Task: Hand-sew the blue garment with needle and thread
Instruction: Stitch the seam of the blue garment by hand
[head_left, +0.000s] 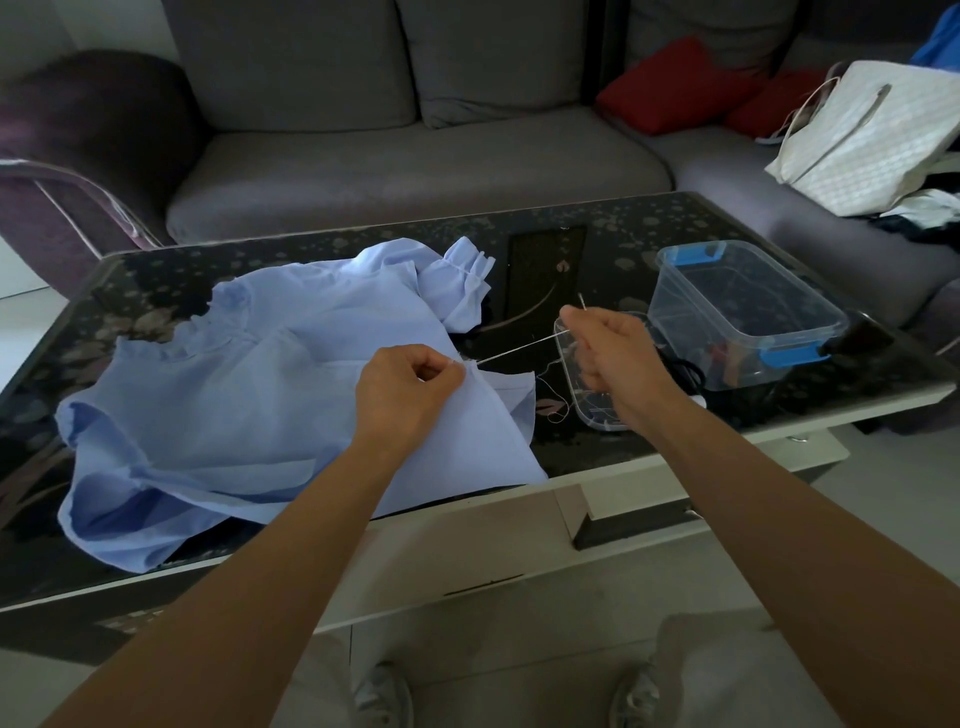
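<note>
Blue garment spread on left half of desk, hem hanging over near edge. Left hand pinches fabric at seam. Right hand grips needle, thread taut between hands. I judge step as stitch pull-through. Next I'd return needle to seam just beside pinch, easing tension.

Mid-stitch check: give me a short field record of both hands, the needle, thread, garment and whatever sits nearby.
left hand: pinches the garment at the stitch
right hand: pinches the needle, raised to the garment's right
needle: one end sticks up above the fingers
thread: straight and taut from stitch to right hand
garment: crumpled on the table, reaching its near edge
box: clear, blue latches, no lid on, right of the right hand
case: small, clear, flat beneath the right hand
</note>
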